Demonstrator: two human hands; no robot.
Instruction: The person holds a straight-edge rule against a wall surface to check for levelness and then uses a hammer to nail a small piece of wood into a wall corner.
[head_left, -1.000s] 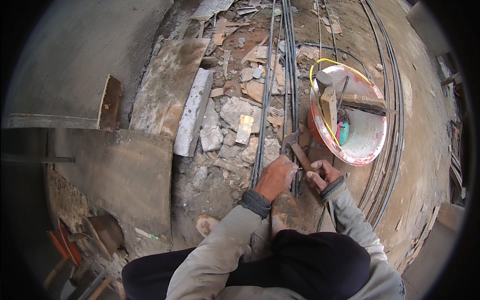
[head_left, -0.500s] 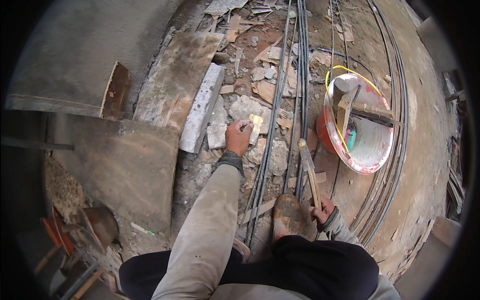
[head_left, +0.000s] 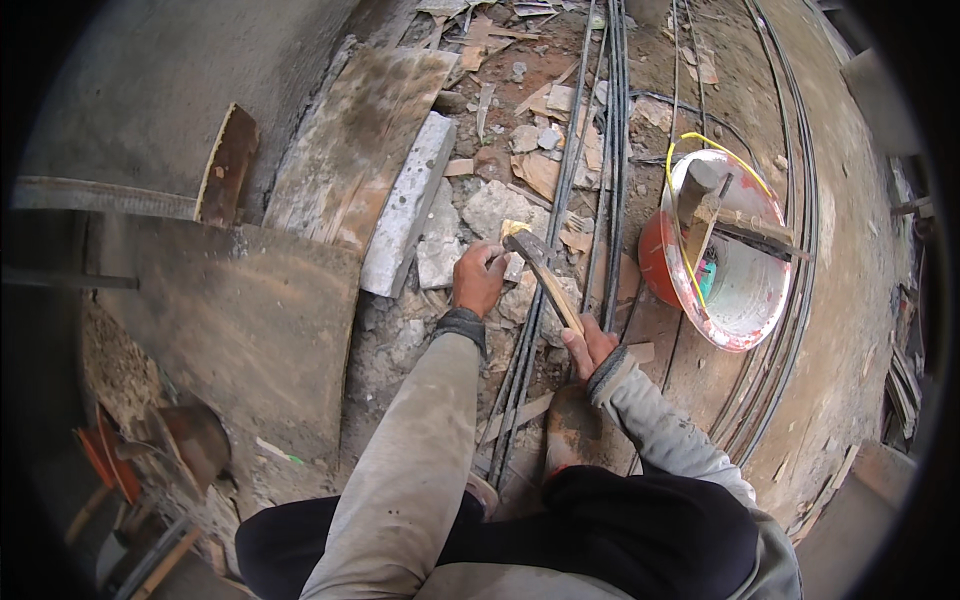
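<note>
My right hand (head_left: 592, 348) grips the wooden handle of a hammer (head_left: 556, 296), which slants up and left in front of me. The dark hammer head is over a small pale-yellow piece (head_left: 514, 228), hiding part of it. My left hand (head_left: 478, 280) is closed in a pinch at the near left edge of that piece, among broken stones; its material is unclear. Behind it lies a flat grey stone (head_left: 494, 207). Left of my left hand lies a long pale concrete block (head_left: 408, 205).
Dark cables or rods (head_left: 612, 150) run lengthwise just right of the rubble. A red-and-white bucket (head_left: 662, 262) with a yellow handle lies tilted, holding wood pieces. Boards (head_left: 235, 320) lie on the left, with long-handled tools (head_left: 120, 470) at lower left. My shoe (head_left: 573, 425) is close below the hammer.
My right hand has moved up and left, swinging the hammer head from beside the cables onto the pale-yellow piece. My left hand stays almost in place.
</note>
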